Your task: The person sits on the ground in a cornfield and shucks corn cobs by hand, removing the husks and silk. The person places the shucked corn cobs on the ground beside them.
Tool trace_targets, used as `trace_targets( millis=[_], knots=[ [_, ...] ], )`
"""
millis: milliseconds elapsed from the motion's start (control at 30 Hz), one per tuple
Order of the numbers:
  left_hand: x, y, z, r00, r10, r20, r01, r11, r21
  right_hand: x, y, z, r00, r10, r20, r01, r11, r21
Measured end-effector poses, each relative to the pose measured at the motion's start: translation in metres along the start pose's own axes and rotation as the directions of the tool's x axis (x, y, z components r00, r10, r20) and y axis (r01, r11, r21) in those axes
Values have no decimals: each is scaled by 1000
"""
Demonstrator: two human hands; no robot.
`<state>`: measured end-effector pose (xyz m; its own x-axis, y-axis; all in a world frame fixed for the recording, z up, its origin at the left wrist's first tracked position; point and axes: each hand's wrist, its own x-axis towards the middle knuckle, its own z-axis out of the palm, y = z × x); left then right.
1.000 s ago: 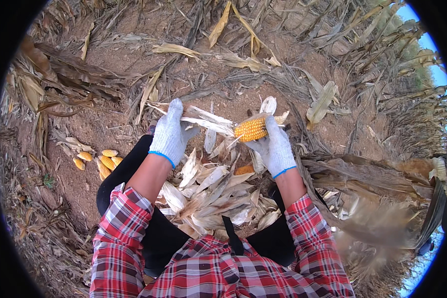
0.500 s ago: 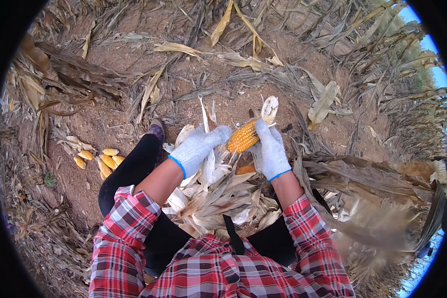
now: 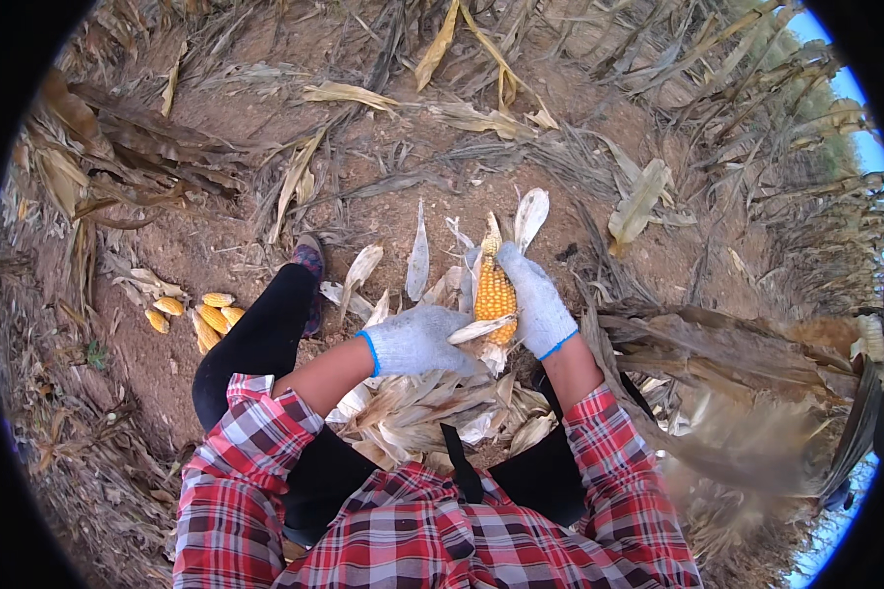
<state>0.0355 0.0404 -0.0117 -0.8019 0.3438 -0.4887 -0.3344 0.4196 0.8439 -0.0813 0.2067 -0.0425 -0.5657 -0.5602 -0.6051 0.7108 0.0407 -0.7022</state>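
Note:
A yellow corn cob (image 3: 495, 293) stands nearly upright in front of me, its kernels bare along most of its length. My right hand (image 3: 533, 297), in a white knit glove with a blue cuff, is wrapped round its right side. Pale husk (image 3: 531, 217) sticks out beyond the cob's tip. My left hand (image 3: 420, 341), gloved alike, is closed at the cob's lower end, where a strip of husk (image 3: 481, 329) shows by its fingers. The left fingertips are partly hidden. Below both hands lies a heap of stripped dry husks (image 3: 413, 412).
Several husked cobs (image 3: 212, 319) lie on the soil to the left, beyond my bent left leg (image 3: 255, 334). Dry leaves (image 3: 643, 204) and stalks litter the ground. A large bundle of dry corn leaves (image 3: 717, 344) reaches in close by my right arm. Standing dry stalks (image 3: 825, 216) line the right.
The cob has swung from slanting to nearly upright in my right hand. My left hand has moved down and right to the cob's base. A strip of husk now stands out left of the cob.

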Motion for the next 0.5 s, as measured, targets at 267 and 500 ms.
trace_targets(
  millis=[267, 500],
  knots=[
    [-10, -3, 0, 980, -89, 178, -75, 663, 745, -1, -10, 2, 993, -118, -22, 120, 976, 180],
    [11, -28, -11, 952, 45, -301, -86, 989, -123, -7, -10, 13, 987, -116, 111, 78, 951, 300]
  ],
)
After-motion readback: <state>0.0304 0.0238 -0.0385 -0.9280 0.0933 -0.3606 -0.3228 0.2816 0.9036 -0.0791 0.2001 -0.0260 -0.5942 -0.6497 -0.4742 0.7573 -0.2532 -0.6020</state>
